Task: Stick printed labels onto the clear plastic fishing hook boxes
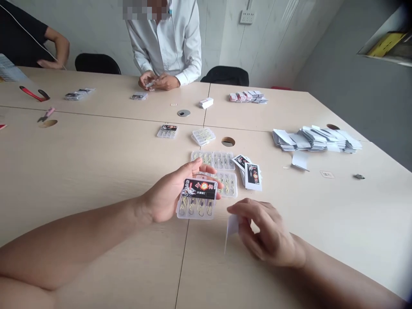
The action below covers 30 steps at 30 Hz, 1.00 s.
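My left hand [170, 193], palm turned up, holds a clear plastic box of fish hooks [196, 208] with a black printed label across its upper part. Hooks with yellowish line show through the lid. To its right my right hand [267, 231] pinches a folded white paper card [232, 225] between thumb and fingers, above the table. Behind my left hand lie several more clear hook boxes [223, 161], partly covered by it. Beside them is a small fanned stack of printed cards [253, 176] with black fronts.
Folded white cards [315, 138] lie in a long row at the right. Farther back are a labelled hook box [167, 131], stacked boxes [203, 136], pink-handled scissors [46, 114] and red-handled pliers [34, 93]. A person in a white shirt [175, 43] handles small items opposite; another sits left.
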Available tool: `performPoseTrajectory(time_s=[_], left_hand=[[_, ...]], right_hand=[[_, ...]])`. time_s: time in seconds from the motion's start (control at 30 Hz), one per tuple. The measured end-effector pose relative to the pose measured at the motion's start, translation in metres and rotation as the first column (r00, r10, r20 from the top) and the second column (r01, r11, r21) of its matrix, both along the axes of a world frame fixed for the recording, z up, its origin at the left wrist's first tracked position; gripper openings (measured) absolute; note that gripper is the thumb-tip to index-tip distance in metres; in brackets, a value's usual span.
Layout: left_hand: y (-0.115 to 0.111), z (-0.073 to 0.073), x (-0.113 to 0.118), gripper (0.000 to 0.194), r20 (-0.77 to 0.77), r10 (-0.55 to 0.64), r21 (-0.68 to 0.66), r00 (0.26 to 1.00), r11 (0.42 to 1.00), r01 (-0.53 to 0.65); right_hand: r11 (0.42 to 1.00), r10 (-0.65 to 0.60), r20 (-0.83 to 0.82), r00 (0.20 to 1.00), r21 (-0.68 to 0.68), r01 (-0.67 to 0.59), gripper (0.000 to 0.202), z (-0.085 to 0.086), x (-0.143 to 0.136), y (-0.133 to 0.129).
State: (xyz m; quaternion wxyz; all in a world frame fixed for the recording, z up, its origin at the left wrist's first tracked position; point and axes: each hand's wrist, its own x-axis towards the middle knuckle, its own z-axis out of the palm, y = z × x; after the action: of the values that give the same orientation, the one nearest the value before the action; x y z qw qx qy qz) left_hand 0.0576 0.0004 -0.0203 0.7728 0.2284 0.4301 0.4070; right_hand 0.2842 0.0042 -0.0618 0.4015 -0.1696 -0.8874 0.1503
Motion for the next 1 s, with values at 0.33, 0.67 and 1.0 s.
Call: performPoseTrajectory(time_s=[0.33, 0.67, 1.0], left_hand=[[-0.003, -0.004, 0.01, 0.031, -0.118, 0.039, 0.055, 0.992, 0.998, -0.033], [-0.027, 0.013, 0.013, 0.018, -0.231, 0.092, 0.077, 0.969, 0.994, -0.076], [-0.067, 0.012, -0.015, 0.02, -0.345, 0.293, 0.08, 0.892, 0.956, -0.283]], right_hand=[[0.93, -0.226, -0.229, 0.947, -0.34, 0.139, 0.008, -0.017, -0.001, 0.016], [0.731, -0.528, -0.227, 0.818, -0.612, 0.302, 0.025, -0.025, 0.02, 0.068], [0.329, -0.903, 0.042, 0.428, -0.574, 0.75, 0.03, -0.011, 0.127, 0.132]])
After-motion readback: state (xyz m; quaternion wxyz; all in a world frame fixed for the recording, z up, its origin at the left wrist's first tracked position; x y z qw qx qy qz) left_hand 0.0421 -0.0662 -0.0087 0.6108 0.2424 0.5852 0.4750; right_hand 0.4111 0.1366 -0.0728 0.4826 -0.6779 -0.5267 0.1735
